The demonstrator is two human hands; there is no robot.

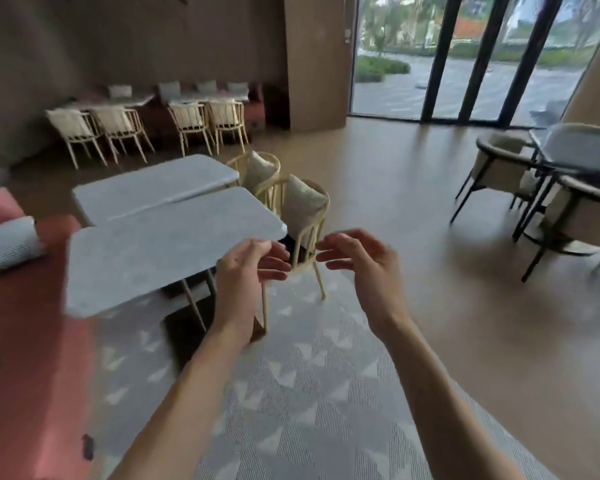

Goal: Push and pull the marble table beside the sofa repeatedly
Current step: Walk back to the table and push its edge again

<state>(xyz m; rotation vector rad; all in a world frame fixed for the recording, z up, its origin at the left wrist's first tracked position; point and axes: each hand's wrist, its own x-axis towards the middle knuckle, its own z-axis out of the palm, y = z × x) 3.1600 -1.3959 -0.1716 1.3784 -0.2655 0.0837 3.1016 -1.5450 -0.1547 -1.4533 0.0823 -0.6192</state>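
A grey marble table (160, 251) stands beside the red sofa (25, 334) at the left. A second marble table (153, 183) sits just behind it. My left hand (250, 271) hovers at the near table's right front edge, fingers curled and apart, close to the rim but holding nothing. My right hand (364, 265) is raised in the air to the right of the table, palm turned inward, fingers spread and empty. Both forearms reach forward from the bottom of the view.
A wicker chair with a cushion (302, 216) stands at the table's right end, another (257, 171) behind it. A grey patterned rug (291, 393) lies underfoot. A grey bolster (7, 244) rests on the sofa. Armchairs and a dark table (548, 181) stand at the right.
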